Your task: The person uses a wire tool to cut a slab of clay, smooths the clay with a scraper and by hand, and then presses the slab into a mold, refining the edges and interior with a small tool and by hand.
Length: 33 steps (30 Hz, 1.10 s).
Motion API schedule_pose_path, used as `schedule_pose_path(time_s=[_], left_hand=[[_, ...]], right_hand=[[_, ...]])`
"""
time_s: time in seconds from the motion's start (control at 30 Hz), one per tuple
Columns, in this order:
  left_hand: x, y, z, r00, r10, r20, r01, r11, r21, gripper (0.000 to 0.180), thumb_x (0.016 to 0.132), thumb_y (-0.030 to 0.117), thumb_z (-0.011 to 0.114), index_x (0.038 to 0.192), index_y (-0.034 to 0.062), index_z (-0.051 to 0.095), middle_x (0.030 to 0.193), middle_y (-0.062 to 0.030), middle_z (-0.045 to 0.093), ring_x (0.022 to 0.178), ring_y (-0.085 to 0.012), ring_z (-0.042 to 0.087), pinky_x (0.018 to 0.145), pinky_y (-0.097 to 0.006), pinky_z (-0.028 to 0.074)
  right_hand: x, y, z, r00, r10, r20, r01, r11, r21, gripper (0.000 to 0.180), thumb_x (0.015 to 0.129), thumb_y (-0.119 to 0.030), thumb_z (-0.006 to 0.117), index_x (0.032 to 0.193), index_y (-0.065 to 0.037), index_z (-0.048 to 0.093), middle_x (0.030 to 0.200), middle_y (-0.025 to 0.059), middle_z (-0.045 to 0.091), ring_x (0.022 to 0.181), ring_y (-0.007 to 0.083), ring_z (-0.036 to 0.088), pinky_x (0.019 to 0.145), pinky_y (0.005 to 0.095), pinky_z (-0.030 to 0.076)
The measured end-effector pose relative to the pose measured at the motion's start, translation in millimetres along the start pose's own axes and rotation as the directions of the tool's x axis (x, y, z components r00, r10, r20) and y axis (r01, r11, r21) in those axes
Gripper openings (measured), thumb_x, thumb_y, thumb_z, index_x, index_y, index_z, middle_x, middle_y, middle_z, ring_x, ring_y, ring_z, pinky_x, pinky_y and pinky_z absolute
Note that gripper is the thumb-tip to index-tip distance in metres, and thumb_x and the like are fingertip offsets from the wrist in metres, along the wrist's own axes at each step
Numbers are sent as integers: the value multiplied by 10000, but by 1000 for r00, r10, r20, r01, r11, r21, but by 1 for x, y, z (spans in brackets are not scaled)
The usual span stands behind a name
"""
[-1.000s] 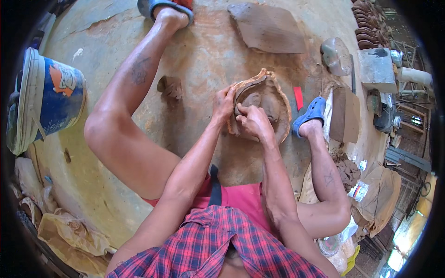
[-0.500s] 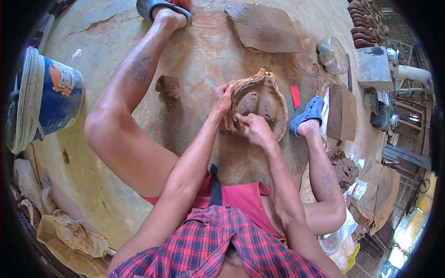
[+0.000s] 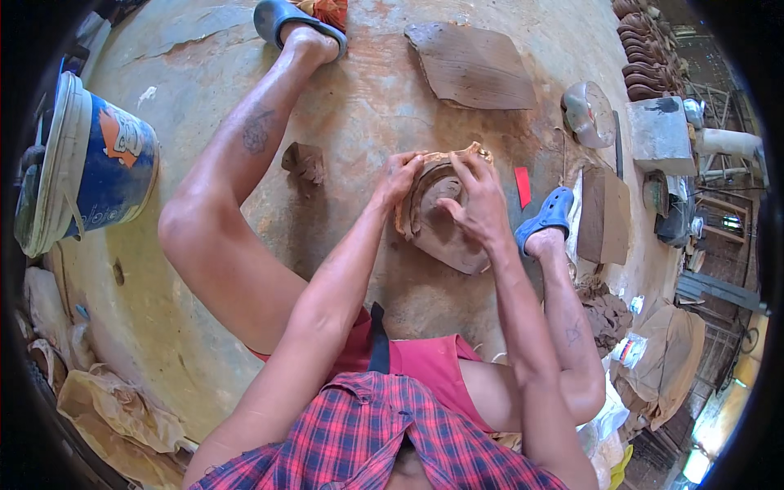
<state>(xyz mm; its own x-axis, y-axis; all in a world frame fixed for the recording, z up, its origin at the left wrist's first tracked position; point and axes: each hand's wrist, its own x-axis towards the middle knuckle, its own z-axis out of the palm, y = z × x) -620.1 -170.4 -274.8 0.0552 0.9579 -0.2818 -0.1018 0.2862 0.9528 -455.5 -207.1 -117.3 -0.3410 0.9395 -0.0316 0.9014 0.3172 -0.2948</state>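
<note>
A tan, rough-rimmed mould (image 3: 403, 214) lined with grey-brown clay (image 3: 439, 196) is between my hands, just above or on the floor. It looks tilted, and a smooth, pointed clay face (image 3: 453, 247) shows at its near side. My left hand (image 3: 398, 178) is closed round the mould's left rim. Over the far right part lies my right hand (image 3: 480, 202), fingers stretched toward the far rim and thumb spread apart across the clay. That hand covers much of the right side of the mould.
A clay slab (image 3: 474, 69) lies beyond the mould, a small clay lump (image 3: 304, 162) to its left. On the right are a red strip (image 3: 523, 187), a round metallic object (image 3: 588, 114), another clay slab (image 3: 604, 216) and a clay heap (image 3: 604, 314). A blue-and-white bucket (image 3: 98, 163) stands left.
My right hand has moved from inside the hollow up to the mould's far right side, its fingers now stretched. The mould has tilted or turned, showing a smooth clay face at the near side.
</note>
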Motion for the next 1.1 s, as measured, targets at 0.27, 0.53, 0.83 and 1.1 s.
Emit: schedule_pose_path(time_s=[0.27,0.53,0.83,1.1], left_hand=[[12,3,-2,981,62,183,-25,980,-196,312,1026,206,589,1180,-13,749,1012,-60,767,910,-150,673,816,-338,543],[16,-19,-5,958,-159,238,224,934,-280,367,1081,261,566,1249,-27,719,1130,-86,761,1003,-153,687,847,-315,564],[11,-6,6,973,-98,211,165,930,-328,374,1075,230,587,1329,-24,693,1072,-29,752,929,-83,649,822,-270,543],[9,1,4,962,-90,258,162,948,-272,394,1087,222,564,1366,-39,660,1144,-52,749,969,-87,654,870,-265,546]], right_hand=[[37,8,45,919,-292,264,330,937,-116,1508,401,-587,952,1683,-337,196,1769,74,82,1606,450,50,1214,763,192],[77,27,50,932,-251,261,312,922,-228,1572,336,-671,936,1681,-374,177,1774,57,76,1607,454,18,1181,814,147],[75,74,52,976,215,48,-197,949,-247,1607,360,-739,932,1693,-342,127,1765,129,70,1593,499,16,1151,841,145],[76,50,48,996,-69,59,82,965,-251,1535,379,-727,927,1679,-385,185,1771,74,88,1601,475,37,1168,828,142]])
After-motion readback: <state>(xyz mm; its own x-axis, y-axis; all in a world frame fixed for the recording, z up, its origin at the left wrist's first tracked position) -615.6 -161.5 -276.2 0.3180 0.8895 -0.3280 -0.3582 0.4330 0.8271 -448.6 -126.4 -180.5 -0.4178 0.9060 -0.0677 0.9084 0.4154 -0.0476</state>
